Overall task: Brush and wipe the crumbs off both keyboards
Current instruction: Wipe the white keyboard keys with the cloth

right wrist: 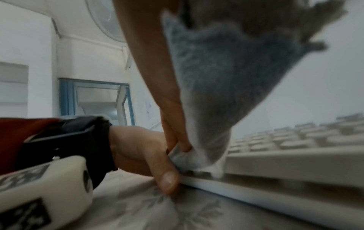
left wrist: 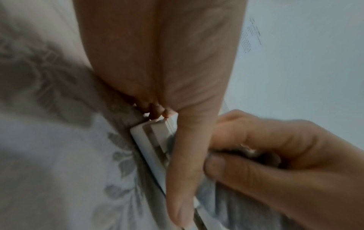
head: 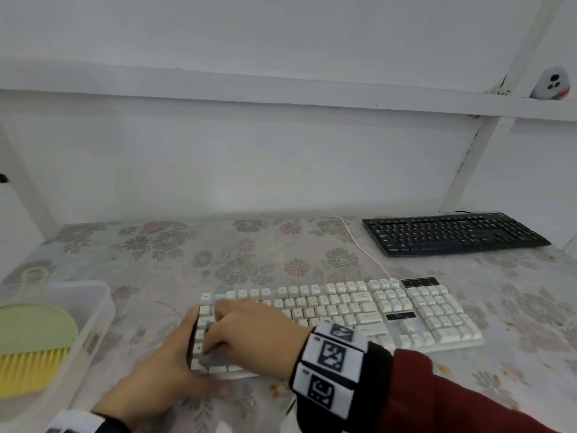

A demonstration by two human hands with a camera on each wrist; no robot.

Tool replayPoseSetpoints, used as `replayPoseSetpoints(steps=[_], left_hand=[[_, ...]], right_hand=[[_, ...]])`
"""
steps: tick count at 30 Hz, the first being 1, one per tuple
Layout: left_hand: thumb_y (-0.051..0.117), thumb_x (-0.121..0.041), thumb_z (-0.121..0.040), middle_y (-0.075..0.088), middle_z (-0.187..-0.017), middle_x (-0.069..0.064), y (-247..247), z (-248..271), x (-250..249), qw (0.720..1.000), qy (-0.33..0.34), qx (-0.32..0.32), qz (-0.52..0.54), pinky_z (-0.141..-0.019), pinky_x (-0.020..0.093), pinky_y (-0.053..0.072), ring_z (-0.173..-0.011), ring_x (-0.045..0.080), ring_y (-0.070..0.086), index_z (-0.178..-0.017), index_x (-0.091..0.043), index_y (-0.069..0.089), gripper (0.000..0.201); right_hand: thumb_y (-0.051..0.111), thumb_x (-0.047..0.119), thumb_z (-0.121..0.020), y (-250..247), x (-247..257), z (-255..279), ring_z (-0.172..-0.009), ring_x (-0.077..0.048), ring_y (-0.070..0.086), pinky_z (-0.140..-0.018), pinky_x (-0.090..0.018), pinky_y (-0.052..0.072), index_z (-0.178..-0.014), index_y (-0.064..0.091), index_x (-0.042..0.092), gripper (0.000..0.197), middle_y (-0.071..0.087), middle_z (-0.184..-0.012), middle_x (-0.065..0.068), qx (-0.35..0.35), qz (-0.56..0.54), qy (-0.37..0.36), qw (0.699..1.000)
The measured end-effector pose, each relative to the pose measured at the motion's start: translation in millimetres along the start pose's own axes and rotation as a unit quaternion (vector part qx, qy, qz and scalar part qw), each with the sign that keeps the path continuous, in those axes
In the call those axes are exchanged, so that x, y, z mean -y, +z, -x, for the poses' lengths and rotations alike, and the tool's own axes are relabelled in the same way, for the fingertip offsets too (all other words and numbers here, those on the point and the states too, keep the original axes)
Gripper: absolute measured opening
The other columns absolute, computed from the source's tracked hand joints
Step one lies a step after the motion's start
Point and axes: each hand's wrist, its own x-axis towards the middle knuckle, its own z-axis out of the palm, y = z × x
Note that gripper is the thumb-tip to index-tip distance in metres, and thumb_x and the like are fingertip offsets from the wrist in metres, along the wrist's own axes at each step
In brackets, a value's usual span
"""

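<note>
Wipe step on the white keyboard [head: 343, 310], working its left end. My right hand [head: 246, 332] is bunched around a grey cloth [right wrist: 220, 80] and pressing it onto the left-most keys; the fingers are curled into the fabric. My left hand [head: 175, 364] braces the keyboard's left edge, thumb [right wrist: 165, 179] along the front lip and fingers up the side, so it's holding the board and not just resting there.

The black keyboard [head: 452, 232] sits well apart at the far right of the table [head: 249, 257], untouched by either hand. The brush [head: 31, 339] is parked in the clear tub [head: 100, 307] on the left.

Crumbs [head: 274, 390] are still on the tablecloth just in front of the board. I can't tell from here how clean the keys are.

Next, as I read it: drag the cloth rightward across the rows while the left hand keeps the board from sliding, with light pressure so the keycaps don't snag the cloth.
</note>
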Motion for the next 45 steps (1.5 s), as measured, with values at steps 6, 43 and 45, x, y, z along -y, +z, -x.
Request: replayPoseSetpoints(steps=[6,43,45], left_hand=[[0.097,-0.026,-0.037,0.053,-0.121,-0.034,-4.7,1.0,9.9,1.000,-0.022,0.007,-0.020,-0.083,0.009,0.047,-0.111,-0.012,0.054,-0.136,-0.034,0.028,0.121],[0.095,-0.018,-0.042,0.059,-0.116,-0.025,-2.2,2.7,-1.1,0.997,-0.071,0.015,-0.029,-0.072,0.002,0.044,-0.100,-0.024,0.052,-0.137,-0.040,0.021,0.122],[0.090,-0.003,-0.052,0.058,-0.118,-0.033,-1.5,4.5,-2.5,0.998,-0.064,0.013,-0.026,-0.076,0.004,0.046,-0.106,-0.016,0.055,-0.133,-0.045,0.024,0.113]], right_hand=[[0.063,0.012,-0.087,5.3,5.7,0.9,-0.082,-0.029,0.047,-0.059,-0.032,0.036,-0.100,0.075,0.020,0.020,0.051,-0.101,-0.004,0.020,0.017,-0.069,0.997],[0.053,0.015,-0.093,-6.2,11.5,6.6,-0.086,-0.032,0.050,-0.065,-0.036,0.038,-0.112,0.070,0.017,0.025,0.046,-0.099,-0.006,0.062,0.017,-0.031,0.997],[0.052,0.009,-0.092,-5.8,1.5,19.9,-0.088,-0.033,0.052,-0.065,-0.037,0.040,-0.110,0.070,0.017,0.027,0.049,-0.102,-0.008,0.064,0.025,-0.034,0.997]])
